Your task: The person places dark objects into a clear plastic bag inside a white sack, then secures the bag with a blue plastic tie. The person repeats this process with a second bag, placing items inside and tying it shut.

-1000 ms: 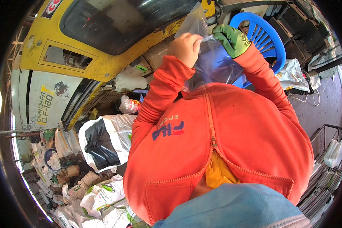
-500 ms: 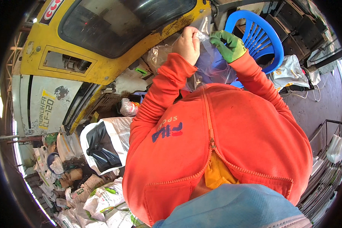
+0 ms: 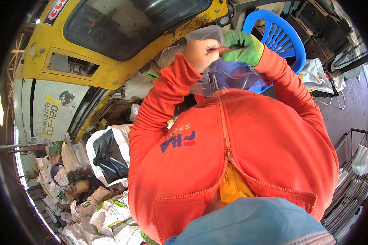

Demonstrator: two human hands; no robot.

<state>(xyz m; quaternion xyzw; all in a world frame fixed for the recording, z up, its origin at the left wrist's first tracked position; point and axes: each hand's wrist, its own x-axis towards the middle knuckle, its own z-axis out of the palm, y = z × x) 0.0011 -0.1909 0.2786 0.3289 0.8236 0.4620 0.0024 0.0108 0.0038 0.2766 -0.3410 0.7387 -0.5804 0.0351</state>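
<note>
A clear plastic bag (image 3: 238, 73) hangs before my chest, with something blue showing through it. My bare left hand (image 3: 200, 55) is closed in a pinch at the bag's gathered upper part. Close beside it my right hand (image 3: 243, 48), in a green glove, has its fingers curled round the same gathered plastic. The fingertips of both hands nearly meet, and the exact grip between them is partly hidden. A loose flap of the clear film stands up above and behind the hands.
Behind the bag, to the right, is a blue plastic chair (image 3: 280, 34). A yellow and white machine (image 3: 122, 73) with a window fills the far left. A white bin lined in black (image 3: 109, 157) and several sacks (image 3: 110, 216) lie left; a metal rack (image 3: 349, 192) stands right.
Both hands have come down slightly and the left has moved a little left. The bag's upper film now flares above them, and the left forearm has swung outward.
</note>
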